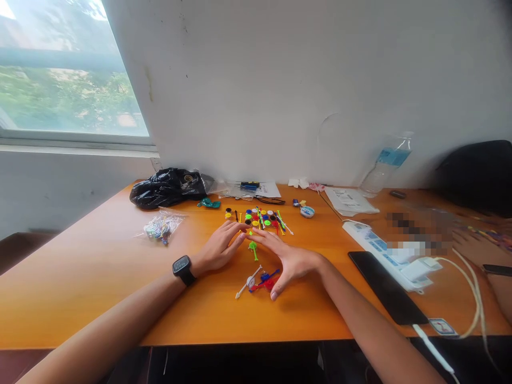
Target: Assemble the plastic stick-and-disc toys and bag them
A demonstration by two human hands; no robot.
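Note:
My left hand (222, 246), with a black watch on the wrist, rests low over the table, fingers stretched forward and thumb a little apart. Opposite it, my right hand (294, 260) has its fingers extended and thumb spread wide. The fingertips of both hands come close together near a green disc with a green stick (253, 249); neither hand visibly grips it. Under the right thumb side lie a white disc on a white stick (250, 282) and a red and blue cluster (264, 282), partly hidden. Beyond the fingertips are rows of coloured discs and sticks (256, 217).
A clear bag of small parts (160, 228) lies at left, before a black plastic bag (168, 189). To the right are a round white container (307, 212), a power strip (378, 248), a black phone (386, 288) and a tilted bottle (382, 170). Another person's arm (480, 272) shows at far right.

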